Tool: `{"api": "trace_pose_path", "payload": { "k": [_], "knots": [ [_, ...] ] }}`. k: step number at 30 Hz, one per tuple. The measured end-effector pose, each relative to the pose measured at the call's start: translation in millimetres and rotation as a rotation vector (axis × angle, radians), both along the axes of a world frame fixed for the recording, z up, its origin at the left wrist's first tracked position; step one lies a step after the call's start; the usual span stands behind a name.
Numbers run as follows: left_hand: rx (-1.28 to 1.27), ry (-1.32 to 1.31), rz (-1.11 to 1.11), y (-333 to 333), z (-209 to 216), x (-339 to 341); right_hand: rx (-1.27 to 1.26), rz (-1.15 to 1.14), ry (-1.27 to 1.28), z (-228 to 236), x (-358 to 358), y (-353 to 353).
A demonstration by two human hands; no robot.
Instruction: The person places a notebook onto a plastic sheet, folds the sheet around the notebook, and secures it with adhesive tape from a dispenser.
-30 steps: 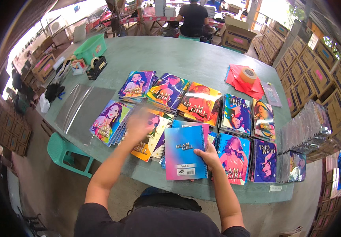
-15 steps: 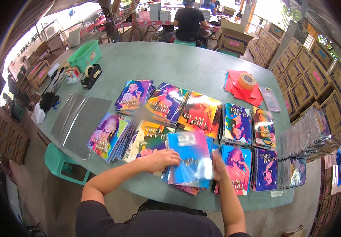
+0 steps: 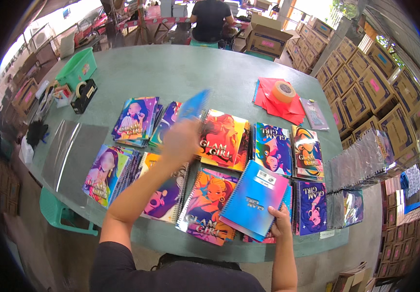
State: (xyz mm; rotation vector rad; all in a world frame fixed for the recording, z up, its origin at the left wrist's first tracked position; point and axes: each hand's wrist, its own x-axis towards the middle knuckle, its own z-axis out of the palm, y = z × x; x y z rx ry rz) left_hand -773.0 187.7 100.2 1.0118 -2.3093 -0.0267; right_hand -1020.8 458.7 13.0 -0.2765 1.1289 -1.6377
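My left hand [image 3: 183,138], smeared by motion, reaches over the far row of stacks. It grips a tilted blue spiral notebook [image 3: 195,104] near a purple-covered stack. In my right hand [image 3: 281,221] is a small pile of spiral notebooks [image 3: 256,197], thumb on top, with a blue-and-pink back cover and white label showing. This pile hides most of the stack under it. Just left of it lies an orange-covered notebook stack [image 3: 211,202]. Beyond sits a red-and-yellow-covered stack [image 3: 223,138].
Other notebook stacks [image 3: 310,207] stand in two rows on the green table [image 3: 171,65]. Red sheets [image 3: 268,100] carry a tape roll [image 3: 284,91]. Clear plastic covers [image 3: 76,151] lie left, near a tape dispenser [image 3: 84,96] and green basket [image 3: 77,68]. A co-worker [image 3: 211,22] sits beyond.
My left hand has left the near pile and swung to the far row with a blue notebook. My right hand has shifted the pile rightward, and the orange-covered stack now shows beside it.
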Motion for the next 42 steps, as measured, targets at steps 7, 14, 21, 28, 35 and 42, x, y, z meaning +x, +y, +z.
{"api": "trace_pose_path", "payload": {
  "k": [7,14,21,28,35,42],
  "knots": [
    [0.381,0.009,-0.344,70.7,-29.7,-93.2,0.105,0.089,0.253,7.8,3.3,-3.6],
    [0.555,0.093,0.380,-75.5,-92.3,-47.2,0.056,0.224,0.051,22.6,-52.4,40.2],
    [0.247,0.308,-0.512,75.7,-37.5,-72.1,0.025,0.171,-0.432,23.8,-63.8,41.3],
    [0.343,-0.245,0.194,145.6,-36.2,-32.7,0.064,0.213,0.094,5.3,-91.4,52.1],
    [0.357,-0.252,0.393,136.5,-7.3,-44.4,-0.004,0.179,0.017,17.5,-152.7,116.9],
    [0.894,0.096,-0.159,228.4,45.2,-184.7,-0.042,0.121,-0.271,-12.4,-169.9,125.1]
  ]
}}
